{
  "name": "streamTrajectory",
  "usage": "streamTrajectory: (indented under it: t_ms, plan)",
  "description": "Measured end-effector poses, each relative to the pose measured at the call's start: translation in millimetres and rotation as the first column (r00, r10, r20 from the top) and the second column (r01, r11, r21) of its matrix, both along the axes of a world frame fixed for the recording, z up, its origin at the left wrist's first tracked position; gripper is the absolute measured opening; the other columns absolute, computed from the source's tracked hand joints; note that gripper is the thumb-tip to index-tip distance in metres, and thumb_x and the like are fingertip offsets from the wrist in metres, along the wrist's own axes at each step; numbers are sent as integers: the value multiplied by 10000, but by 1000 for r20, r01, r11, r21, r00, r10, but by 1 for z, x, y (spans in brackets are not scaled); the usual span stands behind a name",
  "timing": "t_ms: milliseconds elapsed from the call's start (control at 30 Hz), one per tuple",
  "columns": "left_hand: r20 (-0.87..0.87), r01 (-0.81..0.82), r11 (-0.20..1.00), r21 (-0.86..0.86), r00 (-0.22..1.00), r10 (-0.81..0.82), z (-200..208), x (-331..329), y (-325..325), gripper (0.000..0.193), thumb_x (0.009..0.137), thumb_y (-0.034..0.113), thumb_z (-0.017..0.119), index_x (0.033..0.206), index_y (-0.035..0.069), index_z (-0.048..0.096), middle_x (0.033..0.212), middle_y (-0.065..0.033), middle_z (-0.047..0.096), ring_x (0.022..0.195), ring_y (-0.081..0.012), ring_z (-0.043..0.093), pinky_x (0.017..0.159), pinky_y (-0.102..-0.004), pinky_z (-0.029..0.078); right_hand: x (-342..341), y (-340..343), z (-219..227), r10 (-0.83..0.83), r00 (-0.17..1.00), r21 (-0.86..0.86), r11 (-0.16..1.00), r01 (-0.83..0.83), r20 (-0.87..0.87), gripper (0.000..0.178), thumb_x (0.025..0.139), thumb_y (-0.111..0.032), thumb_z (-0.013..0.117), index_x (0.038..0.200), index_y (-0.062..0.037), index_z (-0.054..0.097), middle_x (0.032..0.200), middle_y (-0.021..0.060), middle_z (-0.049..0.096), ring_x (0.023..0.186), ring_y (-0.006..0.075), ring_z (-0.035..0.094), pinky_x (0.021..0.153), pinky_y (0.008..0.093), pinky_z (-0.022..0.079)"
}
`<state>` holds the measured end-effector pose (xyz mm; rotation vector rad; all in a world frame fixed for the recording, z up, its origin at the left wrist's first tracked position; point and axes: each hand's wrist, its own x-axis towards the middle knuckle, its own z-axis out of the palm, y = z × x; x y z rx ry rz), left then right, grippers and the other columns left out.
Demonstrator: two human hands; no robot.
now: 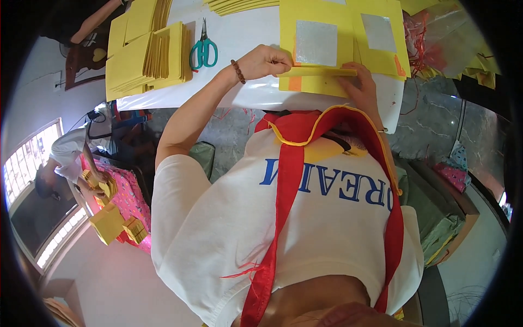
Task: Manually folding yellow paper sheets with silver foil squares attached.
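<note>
On the white-covered table, a yellow paper sheet (321, 86) with a folded-up edge lies close to the near edge. My left hand (264, 62), with a brown bead bracelet at the wrist, pinches the left end of that fold. Around its right end, the thumb and fingers of my right hand (359, 86) are closed. Just beyond the fold lies a silvery rectangle (316, 43) on yellow paper. To its right, a second silvery rectangle (378, 32) sits on another yellow sheet (357, 11). An orange patch shows near each rectangle.
Teal-handled scissors (203, 52) lie left of my left wrist, beside stacks of folded yellow paper (128, 62). A clear plastic bag (444, 35) and red strings are at the right. Another person (68, 150) handles yellow papers at a pink-covered table (131, 191) on the left.
</note>
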<state>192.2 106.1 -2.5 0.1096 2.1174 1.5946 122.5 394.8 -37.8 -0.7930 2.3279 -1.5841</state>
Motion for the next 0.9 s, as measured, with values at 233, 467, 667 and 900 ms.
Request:
streamTrajectory:
  t_ms: [233, 467, 667, 900]
  plan:
    - [-522, -41, 952, -304, 843, -131, 16, 3, -11, 460, 775, 294, 688, 1199, 164, 566, 1250, -80, 526, 1135, -279, 449, 905, -378, 404, -6, -2, -24, -68, 955, -131, 985, 109, 289, 258, 799, -131, 660, 1036, -49, 601, 1019, 90, 599, 1028, 212, 519, 877, 307, 411]
    - [-730, -398, 696, -597, 631, -265, -13, 9, 13, 469, 726, 82, 622, 1176, 208, 582, 1159, -62, 575, 1042, -276, 505, 855, -374, 407, -9, 5, -11, -16, 990, -58, 998, 8, -139, 328, 737, -117, 684, 1054, -88, 605, 1185, 80, 533, 1115, 259, 472, 917, 344, 388]
    - [-721, -298, 734, -610, 592, -359, 2, 39, 20, 417, 736, 27, 565, 1137, 140, 591, 1128, -70, 593, 1028, -259, 536, 883, -360, 434, 9, 9, 22, 123, 821, 209, 978, -5, -558, 323, 718, -154, 686, 1031, -115, 615, 1221, 69, 530, 1120, 266, 473, 956, 396, 318]
    - [-670, -295, 900, -321, 742, 4, 2, 48, 27, 209, 796, 102, 569, 999, 69, 607, 963, -126, 626, 900, -299, 580, 765, -370, 479, 8, 4, 17, 228, 915, 126, 972, -197, -334, 273, 771, -227, 651, 1016, -109, 627, 975, 69, 652, 927, 225, 605, 848, 351, 401]
